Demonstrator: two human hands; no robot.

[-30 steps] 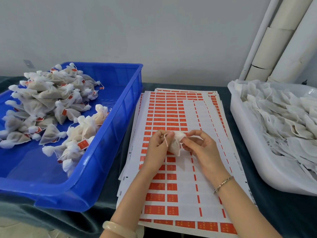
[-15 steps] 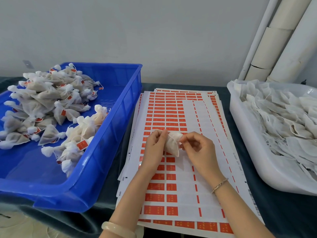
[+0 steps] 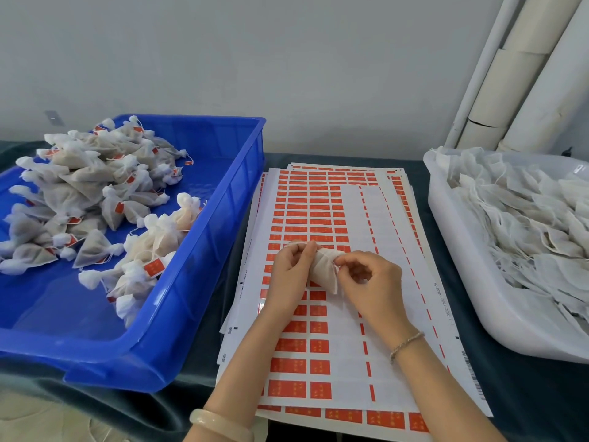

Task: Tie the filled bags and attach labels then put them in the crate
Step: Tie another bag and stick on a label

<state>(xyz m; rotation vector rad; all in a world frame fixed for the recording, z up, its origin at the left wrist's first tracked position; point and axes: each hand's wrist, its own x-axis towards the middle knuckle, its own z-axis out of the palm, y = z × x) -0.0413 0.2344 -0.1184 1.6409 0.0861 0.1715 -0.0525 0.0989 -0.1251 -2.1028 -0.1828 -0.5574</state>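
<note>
Small filled bag (image 3: 323,271) is held just above the label sheets (image 3: 350,330), which are spread on the dark surface (image 3: 526,393) between the blue crate (image 3: 197,298) on the left and the white tub (image 3: 452,266) of untied bags on the right.

The fingers (image 3: 299,250) of the left hand (image 3: 287,275) are curled round the bag's left end. The fingertips (image 3: 345,258) of the right hand (image 3: 373,285) are pinched on the gathered mouth at its upper right. No drawstring can be made out; whether it is hidden or too thin cannot be told.

Step judged: the neck is being cinched and tied, with no label seen on the bag. The body is best gripped low, so the fill is not squeezed toward the mouth. The neck should be gathered tight before any knot is drawn. The pull should be kept along the string, since the mesh looks thin and might tear.

Bag: off-white, translucent, plump, tapered to a point below, with pale fill showing through. Tied bags (image 3: 95,193) with red labels are heaped in the crate.
</note>
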